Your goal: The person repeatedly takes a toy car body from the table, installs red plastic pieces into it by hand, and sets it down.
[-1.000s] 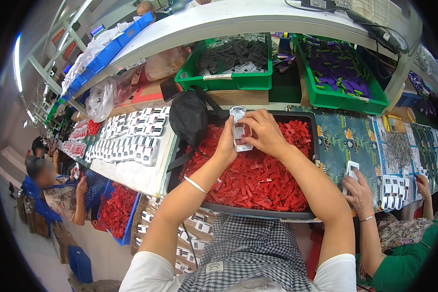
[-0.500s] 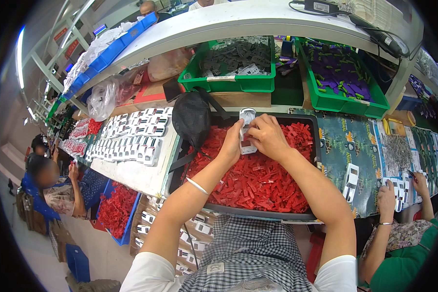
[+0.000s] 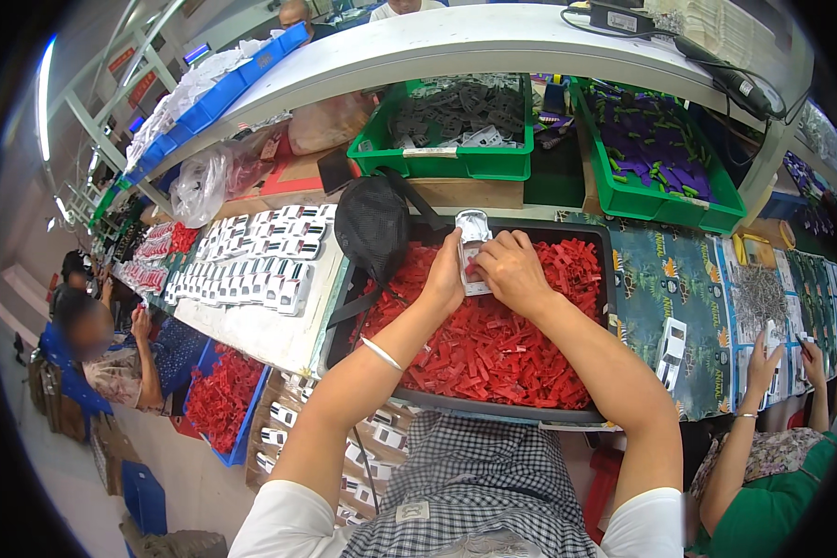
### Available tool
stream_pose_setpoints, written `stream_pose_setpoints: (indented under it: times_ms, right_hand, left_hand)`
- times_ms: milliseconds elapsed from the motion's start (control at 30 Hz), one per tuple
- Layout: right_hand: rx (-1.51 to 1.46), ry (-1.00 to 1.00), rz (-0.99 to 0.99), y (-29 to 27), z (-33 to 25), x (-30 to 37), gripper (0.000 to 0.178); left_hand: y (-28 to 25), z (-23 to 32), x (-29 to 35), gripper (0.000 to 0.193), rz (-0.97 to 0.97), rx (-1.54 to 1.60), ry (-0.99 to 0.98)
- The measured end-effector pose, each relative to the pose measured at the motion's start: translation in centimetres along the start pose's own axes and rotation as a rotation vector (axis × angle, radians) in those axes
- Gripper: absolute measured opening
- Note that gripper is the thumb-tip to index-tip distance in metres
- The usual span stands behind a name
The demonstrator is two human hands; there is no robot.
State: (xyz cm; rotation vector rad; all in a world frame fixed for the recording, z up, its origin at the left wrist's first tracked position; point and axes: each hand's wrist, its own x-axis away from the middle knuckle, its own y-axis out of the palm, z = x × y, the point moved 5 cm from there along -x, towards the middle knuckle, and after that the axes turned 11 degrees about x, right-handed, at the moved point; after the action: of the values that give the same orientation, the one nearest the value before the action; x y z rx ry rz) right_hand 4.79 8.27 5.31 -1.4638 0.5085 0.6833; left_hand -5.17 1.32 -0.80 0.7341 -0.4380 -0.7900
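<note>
Both my hands hold a small clear plastic blister pack with a white card (image 3: 473,244) over a black tray (image 3: 607,268) filled with small red plastic pieces (image 3: 493,344). My left hand (image 3: 445,275) grips the pack's left side. My right hand (image 3: 511,270) pinches its right side, fingers pressed onto the card. A thin bangle sits on my left forearm. A black mesh bag (image 3: 374,226) rests on the tray's far left corner.
Rows of finished white packs (image 3: 262,258) lie on the table to the left. Green bins (image 3: 455,127) of dark and purple parts stand behind. A person's hand (image 3: 765,358) works on the right; another person sits lower left beside a blue bin (image 3: 221,395) of red pieces.
My hands and the pack shifted slightly toward the tray's far edge, fingers pressing closer on the card. The person on the right moved their hand farther right.
</note>
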Motion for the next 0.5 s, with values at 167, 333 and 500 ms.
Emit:
stream_pose_setpoints:
  times_ms: [167,333,500]
  right_hand:
    - [-0.050,0.107,0.100,-1.4,0.0,-0.5,0.012]
    - [0.004,0.189,0.169,-1.8,0.4,-0.5,0.012]
    - [0.000,0.197,0.212,-2.0,0.3,-0.6,0.015]
  left_hand:
    - [1.1,0.1,0.7,0.036,0.045,-0.019,-0.033]
    - [2.3,0.0,1.4,0.037,0.059,-0.072,0.001]
    - [2.5,0.1,1.5,0.036,0.037,-0.046,0.006]
